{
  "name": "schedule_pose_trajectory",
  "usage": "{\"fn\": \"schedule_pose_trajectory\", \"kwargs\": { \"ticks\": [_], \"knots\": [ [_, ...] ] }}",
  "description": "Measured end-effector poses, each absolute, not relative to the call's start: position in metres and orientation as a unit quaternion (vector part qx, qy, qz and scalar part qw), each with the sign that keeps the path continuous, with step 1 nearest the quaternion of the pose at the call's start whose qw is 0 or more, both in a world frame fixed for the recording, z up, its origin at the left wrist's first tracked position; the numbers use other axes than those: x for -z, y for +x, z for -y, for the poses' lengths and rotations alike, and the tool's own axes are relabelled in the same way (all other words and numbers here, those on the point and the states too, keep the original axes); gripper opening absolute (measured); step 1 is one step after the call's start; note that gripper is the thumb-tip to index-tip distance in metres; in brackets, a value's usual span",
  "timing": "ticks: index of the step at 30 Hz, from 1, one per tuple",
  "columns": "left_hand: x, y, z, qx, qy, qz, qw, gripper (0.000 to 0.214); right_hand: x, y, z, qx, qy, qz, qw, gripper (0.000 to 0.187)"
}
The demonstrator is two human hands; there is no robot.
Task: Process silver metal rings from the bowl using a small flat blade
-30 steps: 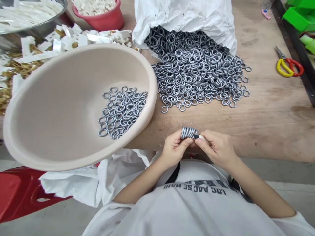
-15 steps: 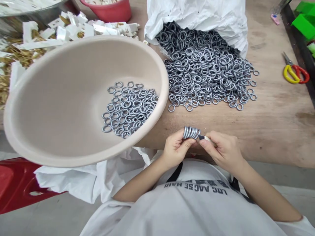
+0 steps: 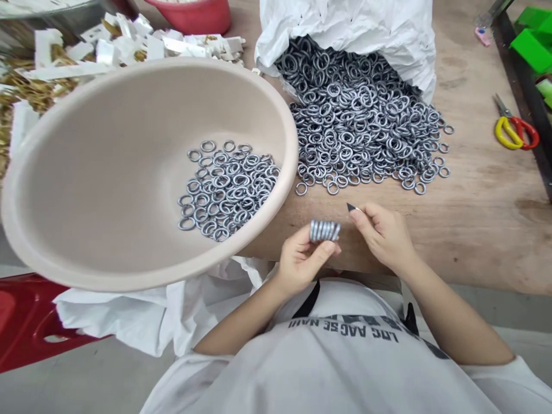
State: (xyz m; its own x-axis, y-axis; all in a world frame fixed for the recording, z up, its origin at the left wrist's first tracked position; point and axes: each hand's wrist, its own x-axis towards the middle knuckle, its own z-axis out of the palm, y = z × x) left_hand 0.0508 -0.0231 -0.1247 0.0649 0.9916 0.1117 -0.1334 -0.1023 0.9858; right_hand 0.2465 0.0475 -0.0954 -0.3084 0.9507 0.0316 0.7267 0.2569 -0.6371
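Observation:
My left hand [image 3: 304, 256] is closed round a row of grey metal rings [image 3: 325, 230], stacked side by side like a coil, over the table's front edge. To its right, my right hand [image 3: 386, 233] pinches a small knife [image 3: 351, 207]; only its dark pointed blade sticks out, and the fingers cover the handle. The blade is apart from the held rings. Loose grey rings [image 3: 228, 190] lie in the right part of a large beige basin [image 3: 107, 144] at the left. Beyond my hands spreads a big heap of the same rings [image 3: 357, 132].
The heap spills from a white sack [image 3: 345, 23]. Scissors [image 3: 513, 126] with yellow and red handles lie at the right, near green bins [image 3: 532, 46]. White pieces [image 3: 107, 54] and a red bowl [image 3: 194, 17] are behind the basin. A red stool [image 3: 30, 322] stands lower left.
My hands have moved apart. The left hand, with the rings, has shifted slightly left; the right hand has lifted the blade off the rings, up and away.

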Motion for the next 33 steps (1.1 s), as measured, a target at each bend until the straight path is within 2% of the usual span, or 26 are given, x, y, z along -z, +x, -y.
{"fn": "schedule_pose_trajectory", "kwargs": {
  "ticks": [3, 5, 8, 10, 13, 15, 19, 21, 25, 28, 33],
  "knots": [
    [0.13, 0.048, 0.023, -0.593, 0.402, -0.446, 0.536, 0.02, 0.091, 0.213, -0.072, -0.234, -0.49, 0.813, 0.21, 0.032],
    [0.132, 0.046, 0.023, -0.611, 0.379, -0.453, 0.526, 0.017, 0.094, 0.188, -0.088, -0.208, -0.443, 0.855, 0.17, 0.024],
    [0.132, 0.043, 0.024, -0.622, 0.358, -0.471, 0.513, 0.014, 0.102, 0.163, -0.105, -0.166, -0.431, 0.883, 0.088, 0.025],
    [0.132, 0.041, 0.025, -0.627, 0.34, -0.488, 0.503, 0.015, 0.105, 0.163, -0.108, -0.148, -0.436, 0.885, 0.068, 0.022],
    [0.131, 0.04, 0.023, -0.629, 0.332, -0.519, 0.474, 0.021, 0.1, 0.186, -0.099, -0.17, -0.433, 0.878, 0.114, 0.018],
    [0.13, 0.043, 0.02, -0.617, 0.355, -0.534, 0.456, 0.026, 0.092, 0.21, -0.086, -0.235, -0.419, 0.863, 0.156, 0.013],
    [0.122, 0.058, 0.011, -0.553, 0.449, -0.478, 0.514, 0.035, 0.079, 0.247, -0.051, -0.366, -0.429, 0.801, 0.201, 0.02],
    [0.118, 0.069, 0.009, -0.534, 0.468, -0.449, 0.543, 0.029, 0.081, 0.253, -0.033, -0.427, -0.449, 0.74, 0.262, 0.021],
    [0.116, 0.089, 0.008, -0.577, 0.428, -0.472, 0.51, 0.023, 0.096, 0.252, -0.007, -0.507, -0.482, 0.607, 0.378, 0.024],
    [0.119, 0.097, 0.009, -0.583, 0.421, -0.463, 0.518, 0.024, 0.103, 0.26, -0.003, -0.467, -0.484, 0.62, 0.404, 0.021],
    [0.114, 0.099, 0.01, -0.479, 0.455, -0.406, 0.631, 0.023, 0.099, 0.292, -0.014, -0.31, -0.419, 0.765, 0.378, 0.011]
  ]
}}
